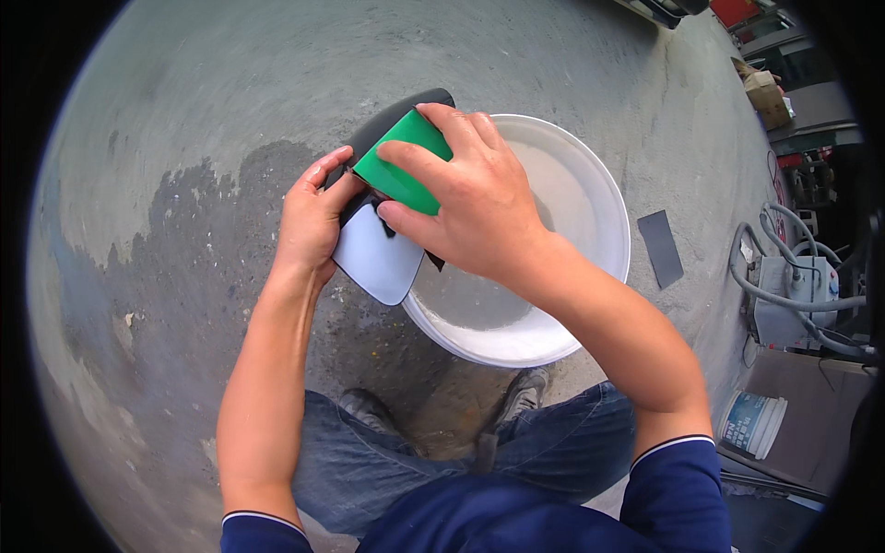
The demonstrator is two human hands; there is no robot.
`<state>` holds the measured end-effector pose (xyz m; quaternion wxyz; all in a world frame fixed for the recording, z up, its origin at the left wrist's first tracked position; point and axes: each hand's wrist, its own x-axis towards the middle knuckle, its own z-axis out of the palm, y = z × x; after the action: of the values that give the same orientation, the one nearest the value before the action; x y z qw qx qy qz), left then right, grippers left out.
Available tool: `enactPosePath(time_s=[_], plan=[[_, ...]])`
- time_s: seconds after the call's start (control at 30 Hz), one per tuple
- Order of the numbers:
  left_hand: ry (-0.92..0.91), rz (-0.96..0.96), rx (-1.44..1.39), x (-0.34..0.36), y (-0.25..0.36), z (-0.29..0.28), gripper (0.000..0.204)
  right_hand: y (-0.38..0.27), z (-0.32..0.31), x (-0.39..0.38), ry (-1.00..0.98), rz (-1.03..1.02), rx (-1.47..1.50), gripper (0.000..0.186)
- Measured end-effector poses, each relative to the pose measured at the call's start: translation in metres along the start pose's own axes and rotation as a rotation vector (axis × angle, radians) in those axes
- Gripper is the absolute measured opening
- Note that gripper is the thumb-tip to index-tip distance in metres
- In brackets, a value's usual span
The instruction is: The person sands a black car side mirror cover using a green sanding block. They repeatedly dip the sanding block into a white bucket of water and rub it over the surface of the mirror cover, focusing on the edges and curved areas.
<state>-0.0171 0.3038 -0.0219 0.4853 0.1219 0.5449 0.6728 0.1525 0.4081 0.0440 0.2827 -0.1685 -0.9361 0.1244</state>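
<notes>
My left hand (318, 217) is closed on the left edge of a car side mirror (380, 263), which has a dark housing and pale reflecting glass. Held over the left rim of a white tub (604, 212), the mirror is tilted. A green sanding block (406, 161) is in my right hand (470, 194), fingers spread over its top and thumb at its lower edge. The block lies against the dark housing, and a thin dark edge shows beneath it. My right hand hides part of the mirror. Cloudy grey water (470, 300) stands in the tub.
A dark grey sheet like sandpaper (660, 249) lies on the concrete floor right of the tub. Farther right are a grey machine with hoses (797, 286) and a blue-and-white bucket (753, 424). Wet floor (240, 221) spreads to the left. My shoes (524, 394) are beside the tub.
</notes>
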Motion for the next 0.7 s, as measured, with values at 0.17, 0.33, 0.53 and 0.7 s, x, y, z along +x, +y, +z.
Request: enactPosePath(time_s=[0.17, 0.33, 0.53, 0.7], plan=[[0.035, -0.052, -0.092, 0.0, -0.009, 0.002, 0.055, -0.02, -0.003, -0.033, -0.092, 0.002, -0.046, 0.052], [0.037, -0.078, -0.089, -0.005, -0.009, 0.007, 0.051, -0.018, -0.012, -0.033, -0.123, -0.063, -0.069, 0.051], [0.082, -0.095, -0.122, -0.006, -0.011, 0.002, 0.051, -0.027, -0.002, -0.036, -0.082, 0.017, -0.071, 0.05], [0.057, -0.092, -0.108, -0.008, -0.008, 0.006, 0.057, -0.011, -0.004, -0.018, -0.09, 0.016, -0.077, 0.048]])
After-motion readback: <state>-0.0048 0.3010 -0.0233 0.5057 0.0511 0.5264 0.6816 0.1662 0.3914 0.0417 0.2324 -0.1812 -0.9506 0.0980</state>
